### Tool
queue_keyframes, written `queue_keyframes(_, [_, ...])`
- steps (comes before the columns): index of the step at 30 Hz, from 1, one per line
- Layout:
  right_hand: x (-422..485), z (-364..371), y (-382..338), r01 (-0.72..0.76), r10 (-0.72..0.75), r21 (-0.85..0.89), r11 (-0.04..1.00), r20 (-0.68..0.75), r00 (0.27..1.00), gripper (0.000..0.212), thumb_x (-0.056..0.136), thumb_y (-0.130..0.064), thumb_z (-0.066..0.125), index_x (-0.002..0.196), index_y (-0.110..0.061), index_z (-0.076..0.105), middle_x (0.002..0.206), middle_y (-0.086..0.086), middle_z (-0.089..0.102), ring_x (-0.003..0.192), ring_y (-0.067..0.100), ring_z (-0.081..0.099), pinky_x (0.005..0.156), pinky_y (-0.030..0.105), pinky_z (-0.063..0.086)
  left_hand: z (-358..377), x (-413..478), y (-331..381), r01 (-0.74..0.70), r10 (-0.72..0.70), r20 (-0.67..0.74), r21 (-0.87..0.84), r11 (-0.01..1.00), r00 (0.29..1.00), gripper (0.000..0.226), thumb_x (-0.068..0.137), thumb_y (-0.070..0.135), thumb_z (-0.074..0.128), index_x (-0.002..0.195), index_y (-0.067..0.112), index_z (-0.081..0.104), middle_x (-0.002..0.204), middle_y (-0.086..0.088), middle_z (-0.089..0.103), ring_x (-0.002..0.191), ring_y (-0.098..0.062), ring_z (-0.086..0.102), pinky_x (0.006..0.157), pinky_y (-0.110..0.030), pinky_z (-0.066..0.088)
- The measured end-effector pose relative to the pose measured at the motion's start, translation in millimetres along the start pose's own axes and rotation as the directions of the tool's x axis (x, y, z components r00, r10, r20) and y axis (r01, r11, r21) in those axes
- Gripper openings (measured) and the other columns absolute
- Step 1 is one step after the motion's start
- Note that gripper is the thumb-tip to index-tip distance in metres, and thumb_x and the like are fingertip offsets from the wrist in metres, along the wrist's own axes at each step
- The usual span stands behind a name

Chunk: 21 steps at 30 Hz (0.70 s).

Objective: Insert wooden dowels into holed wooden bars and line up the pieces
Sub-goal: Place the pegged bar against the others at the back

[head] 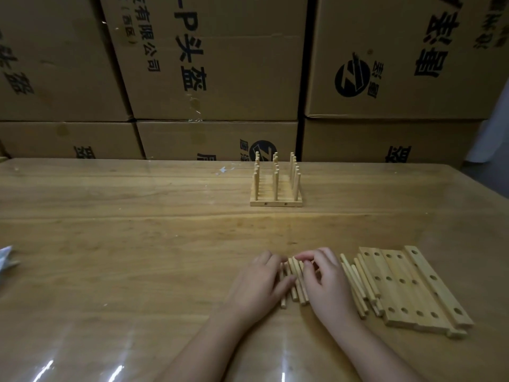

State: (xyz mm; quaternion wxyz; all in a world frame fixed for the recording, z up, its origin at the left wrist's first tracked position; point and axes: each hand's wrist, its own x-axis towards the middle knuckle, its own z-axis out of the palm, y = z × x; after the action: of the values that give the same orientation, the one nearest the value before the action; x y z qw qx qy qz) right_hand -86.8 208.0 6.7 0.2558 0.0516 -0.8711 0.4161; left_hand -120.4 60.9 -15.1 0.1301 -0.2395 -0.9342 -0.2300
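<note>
Several loose dowels (297,277) lie side by side on the desk (137,230) near its front edge, between the person's two hands. The left hand (259,282) rests on them from the left with its thumb laid across the sticks; its fingers (265,257) bend over the far ends, and whether they actually grip anything cannot be told. The right hand (327,282) has its fingers (311,256) curled onto the tops of the same bunch, apparently pinching at one or two.

These sticks look light and stiff, smooth and round, so they will likely roll when nudged. Each is probably best pinched near the middle, leaving one end free to enter a hole.

They are short, thin rods of pale wood with squarely cut ends. A second bunch (358,285) lies just to the right, touching the bars (407,285). Those bars are flat, pale strips drilled with rows of round holes, laid edge to edge. Being light, a bar could slide on the glossy desk and may want a steadying hand beside the hole.

Farther back stands a finished set (276,186), dowels upright in three rows, with cardboard boxes (220,64) behind.
</note>
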Motion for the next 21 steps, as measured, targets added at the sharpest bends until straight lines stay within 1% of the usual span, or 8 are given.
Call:
queue_keyframes(3, [7, -14, -2, -0.030, 0.030, -0.144, 0.989, -0.001, 1.000, 0.018, 0.089, -0.016, 0.053, 0.101, -0.024, 0.062, 0.101, -0.012, 0.048, 0.095, 0.009, 0.047, 0.076, 0.025, 0.043, -4, -1, -6, 0.048, -0.043, 0.023, -0.284, 0.958, 0.999, 0.022, 0.096, 0.032, 0.051, 0.114, 0.024, 0.061, 0.103, 0.009, 0.064, 0.098, -0.008, 0.058, 0.080, -0.014, 0.038])
queue_keyframes(5, [19, -37, 4, -0.114, 0.111, -0.298, 0.948, -0.025, 0.993, 0.023, 0.089, -0.027, 0.050, 0.111, -0.030, 0.056, 0.109, -0.013, 0.041, 0.101, 0.010, 0.044, 0.081, 0.027, 0.043, -10, -2, -9, 0.144, -0.116, 0.086, -0.493, 0.858, 0.990, 0.019, 0.098, 0.023, 0.049, 0.106, 0.034, 0.062, 0.096, 0.017, 0.070, 0.090, 0.002, 0.061, 0.082, -0.014, 0.044])
queue_keyframes(7, [32, -69, 16, -0.244, 0.230, -0.438, 0.865, -0.085, 0.969, 0.027, 0.089, -0.033, 0.050, 0.115, -0.028, 0.054, 0.117, -0.002, 0.045, 0.105, 0.020, 0.046, 0.083, 0.033, 0.042, -15, -2, -9, 0.235, -0.173, 0.159, -0.628, 0.742, 0.972, 0.026, 0.099, 0.016, 0.048, 0.100, 0.037, 0.063, 0.090, 0.016, 0.073, 0.073, 0.003, 0.062, 0.073, -0.016, 0.048])
queue_keyframes(9, [40, -100, 33, -0.402, 0.390, -0.569, 0.718, -0.151, 0.909, 0.035, 0.090, -0.036, 0.048, 0.121, -0.023, 0.052, 0.123, 0.010, 0.047, 0.110, 0.031, 0.044, 0.088, 0.041, 0.041, -20, -1, -6, 0.279, -0.211, 0.183, -0.684, 0.674, 0.960, 0.025, 0.099, 0.014, 0.047, 0.097, 0.030, 0.066, 0.084, 0.011, 0.073, 0.061, -0.002, 0.057, 0.063, -0.016, 0.048])
queue_keyframes(12, [37, -123, 56, -0.549, 0.643, -0.714, 0.435, -0.180, 0.744, 0.042, 0.090, -0.034, 0.045, 0.130, -0.019, 0.044, 0.129, 0.016, 0.044, 0.116, 0.035, 0.041, 0.093, 0.045, 0.038, -25, 0, -3, 0.317, -0.284, 0.182, -0.763, 0.563, 0.942, 0.021, 0.098, 0.011, 0.047, 0.094, 0.018, 0.067, 0.072, 0.007, 0.069, 0.054, -0.003, 0.054, 0.055, -0.016, 0.046])
queue_keyframes(14, [30, -121, 67, -0.577, 0.731, -0.727, 0.372, -0.154, 0.665, 0.040, 0.090, -0.027, 0.043, 0.129, -0.016, 0.044, 0.125, 0.016, 0.048, 0.113, 0.035, 0.045, 0.092, 0.042, 0.042, -28, 1, -2, 0.331, -0.317, 0.184, -0.791, 0.514, 0.930, 0.020, 0.098, 0.009, 0.047, 0.095, 0.012, 0.066, 0.070, 0.006, 0.067, 0.053, -0.002, 0.053, 0.055, -0.016, 0.046])
queue_keyframes(19, [25, -112, 68, -0.436, 0.609, -0.844, 0.313, -0.174, 0.774, 0.038, 0.090, -0.011, 0.032, 0.126, -0.011, 0.047, 0.127, 0.015, 0.047, 0.113, 0.032, 0.043, 0.087, 0.038, 0.041, -31, 1, -1, 0.337, -0.345, 0.180, -0.815, 0.472, 0.921, 0.020, 0.098, 0.009, 0.047, 0.092, 0.013, 0.067, 0.071, 0.002, 0.064, 0.053, -0.002, 0.053, 0.058, -0.015, 0.045])
queue_keyframes(21, [29, -108, 60, -0.421, 0.552, -0.812, 0.404, -0.151, 0.820, 0.033, 0.092, -0.018, 0.039, 0.122, -0.011, 0.052, 0.120, 0.014, 0.051, 0.107, 0.032, 0.047, 0.083, 0.037, 0.043, -31, 0, -2, 0.340, -0.350, 0.183, -0.817, 0.465, 0.919, 0.020, 0.098, 0.009, 0.048, 0.093, 0.013, 0.067, 0.072, 0.000, 0.064, 0.054, -0.003, 0.053, 0.059, -0.015, 0.045])
